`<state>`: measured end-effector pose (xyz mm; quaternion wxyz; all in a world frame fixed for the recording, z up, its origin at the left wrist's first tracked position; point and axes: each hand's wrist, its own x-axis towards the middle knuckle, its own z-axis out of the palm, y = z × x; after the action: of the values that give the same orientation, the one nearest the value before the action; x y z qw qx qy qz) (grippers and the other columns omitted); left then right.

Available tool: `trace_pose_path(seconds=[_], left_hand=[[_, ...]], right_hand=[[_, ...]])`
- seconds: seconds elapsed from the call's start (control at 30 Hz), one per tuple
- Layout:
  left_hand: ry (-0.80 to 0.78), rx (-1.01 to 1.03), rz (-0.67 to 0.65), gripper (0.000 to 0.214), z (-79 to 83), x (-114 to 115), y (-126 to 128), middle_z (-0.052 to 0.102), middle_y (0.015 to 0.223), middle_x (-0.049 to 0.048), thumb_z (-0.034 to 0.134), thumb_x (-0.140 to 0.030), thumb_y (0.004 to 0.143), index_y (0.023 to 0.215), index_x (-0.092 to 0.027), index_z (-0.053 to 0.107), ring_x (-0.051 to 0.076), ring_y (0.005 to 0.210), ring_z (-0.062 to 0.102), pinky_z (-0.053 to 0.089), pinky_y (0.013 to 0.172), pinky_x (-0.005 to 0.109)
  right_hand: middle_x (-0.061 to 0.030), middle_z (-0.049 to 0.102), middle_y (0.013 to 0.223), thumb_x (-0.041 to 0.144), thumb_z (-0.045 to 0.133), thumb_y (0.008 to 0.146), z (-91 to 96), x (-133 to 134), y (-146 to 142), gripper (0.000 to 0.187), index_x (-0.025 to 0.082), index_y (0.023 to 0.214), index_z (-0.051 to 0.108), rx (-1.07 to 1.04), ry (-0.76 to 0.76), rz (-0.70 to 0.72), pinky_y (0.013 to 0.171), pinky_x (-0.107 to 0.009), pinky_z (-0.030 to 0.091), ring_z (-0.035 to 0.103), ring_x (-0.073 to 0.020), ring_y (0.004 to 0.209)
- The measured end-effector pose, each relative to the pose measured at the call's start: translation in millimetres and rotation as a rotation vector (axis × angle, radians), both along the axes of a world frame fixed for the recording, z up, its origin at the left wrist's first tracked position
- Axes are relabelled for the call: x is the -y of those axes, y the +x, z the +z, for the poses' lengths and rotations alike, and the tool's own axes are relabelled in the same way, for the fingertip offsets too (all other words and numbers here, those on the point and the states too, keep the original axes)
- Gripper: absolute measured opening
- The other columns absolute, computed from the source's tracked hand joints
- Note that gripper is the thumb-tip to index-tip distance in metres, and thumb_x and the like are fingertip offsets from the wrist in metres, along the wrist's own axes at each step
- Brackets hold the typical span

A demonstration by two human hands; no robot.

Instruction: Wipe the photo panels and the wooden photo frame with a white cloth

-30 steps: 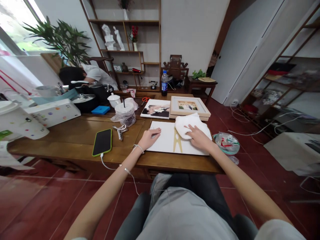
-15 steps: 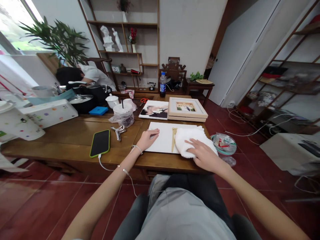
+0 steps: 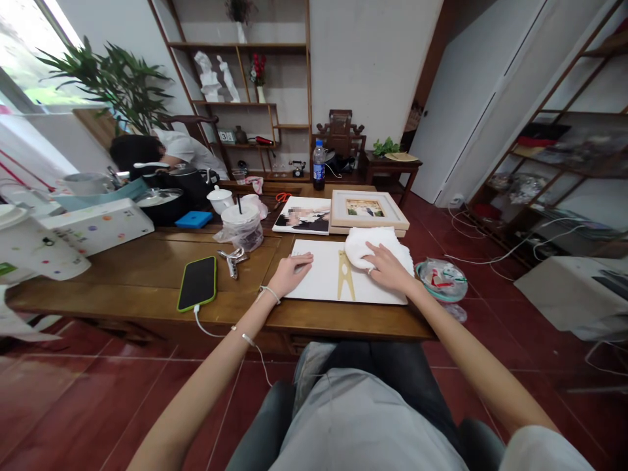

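A white board (image 3: 318, 265) lies flat near the front edge of the wooden table, with a yellowish A-shaped piece (image 3: 342, 278) on its middle. My left hand (image 3: 290, 271) rests flat on the board's left part, fingers stretched out, holding nothing. A folded white towel (image 3: 360, 245) covers the board's upper right part and reaches its far edge. My right hand (image 3: 387, 265) presses on the towel with fingers spread over it. Part of the board is hidden under the towel and hand.
Behind the board lie a framed picture (image 3: 387, 199) and a photo panel (image 3: 307, 222). A bottle (image 3: 318, 167) stands farther back. To the left are a phone (image 3: 197, 282) on a cable, a bagged cup (image 3: 240, 222) and pots. A person (image 3: 189, 147) leans down beyond.
My right hand has slid the towel away from me, toward the board's far edge. More of the A-shaped piece and the board's lower right now shows. My left hand stays put.
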<state>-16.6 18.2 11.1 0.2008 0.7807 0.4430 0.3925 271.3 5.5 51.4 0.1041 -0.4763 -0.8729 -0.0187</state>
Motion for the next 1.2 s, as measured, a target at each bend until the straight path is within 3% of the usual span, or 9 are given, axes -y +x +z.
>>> trace_pose_path(seconds=[0.27, 0.37, 0.5, 0.7, 0.9, 1.03, 1.2], left_hand=[[0.008, -0.021, 0.0, 0.025, 2.5, 1, 1, 0.065, 0.11, 0.0085, 0.052, -0.028, 0.08, 0.096, -0.018, 0.068, 0.02, 0.109, 0.057, 0.033, 0.103, 0.042], [0.008, -0.022, 0.006, 0.025, 3.2, 2, 1, 0.065, 0.11, 0.0084, 0.052, -0.028, 0.08, 0.096, -0.018, 0.068, 0.02, 0.109, 0.057, 0.033, 0.103, 0.042], [0.008, -0.021, 0.007, 0.025, 3.6, 2, 2, 0.065, 0.11, 0.0082, 0.052, -0.029, 0.08, 0.096, -0.018, 0.068, 0.021, 0.109, 0.057, 0.033, 0.103, 0.041], [0.006, -0.027, 0.009, 0.025, 2.4, 1, 0, 0.065, 0.11, 0.0074, 0.052, -0.029, 0.08, 0.097, -0.019, 0.068, 0.021, 0.109, 0.056, 0.033, 0.104, 0.041], [0.006, -0.022, 0.004, 0.025, 1.4, 0, -1, 0.065, 0.111, 0.0069, 0.052, -0.03, 0.08, 0.096, -0.02, 0.068, 0.021, 0.109, 0.056, 0.032, 0.104, 0.041], [0.005, -0.025, 0.004, 0.025, 2.5, 1, 0, 0.065, 0.111, 0.0067, 0.052, -0.03, 0.08, 0.096, -0.02, 0.068, 0.021, 0.109, 0.056, 0.032, 0.104, 0.04], [0.018, -0.033, -0.001, 0.025, 2.3, 2, 0, 0.065, 0.111, 0.0065, 0.051, -0.029, 0.08, 0.097, -0.02, 0.068, 0.021, 0.11, 0.056, 0.033, 0.104, 0.041]], right_hand=[[-0.0117, 0.047, 0.131, 0.008, 0.041, 0.068, 31.8, 85, 4, 0.045, 0.016, 0.107, 0.061, -0.035, -0.195, 0.134, 0.104, -0.046, 0.025, 0.033, -0.0261, 0.127], [-0.009, 0.05, 0.129, 0.01, 0.04, 0.07, 31.1, 97, 6, 0.047, 0.019, 0.112, 0.058, -0.105, -0.279, 0.131, 0.1, -0.044, 0.033, 0.037, -0.0266, 0.125], [-0.0063, 0.055, 0.123, 0.011, 0.041, 0.071, 17.3, 81, -1, 0.044, 0.019, 0.111, 0.058, -0.221, -0.237, 0.093, 0.098, -0.046, 0.034, 0.038, -0.0286, 0.123], [-0.0006, 0.065, 0.1, 0.013, 0.04, 0.077, 8.7, 24, -30, 0.028, 0.022, 0.092, 0.062, -0.311, -0.122, 0.127, 0.103, -0.046, 0.025, 0.056, -0.0229, 0.101], [-0.0026, 0.059, 0.118, 0.013, 0.04, 0.077, 4.1, -16, -43, 0.033, 0.021, 0.1, 0.061, -0.272, -0.097, 0.076, 0.104, -0.047, 0.023, 0.048, -0.0242, 0.114], [-0.0073, 0.053, 0.126, 0.01, 0.042, 0.073, 1.9, -10, -44, 0.037, 0.018, 0.105, 0.06, -0.185, -0.053, 0.137, 0.106, -0.047, 0.018, 0.032, -0.0237, 0.128], [-0.0143, 0.041, 0.136, 0.006, 0.047, 0.063, 8.2, 38, -50, 0.045, 0.015, 0.105, 0.061, -0.039, -0.036, 0.214, 0.105, -0.05, 0.014, 0.024, -0.0254, 0.132]])
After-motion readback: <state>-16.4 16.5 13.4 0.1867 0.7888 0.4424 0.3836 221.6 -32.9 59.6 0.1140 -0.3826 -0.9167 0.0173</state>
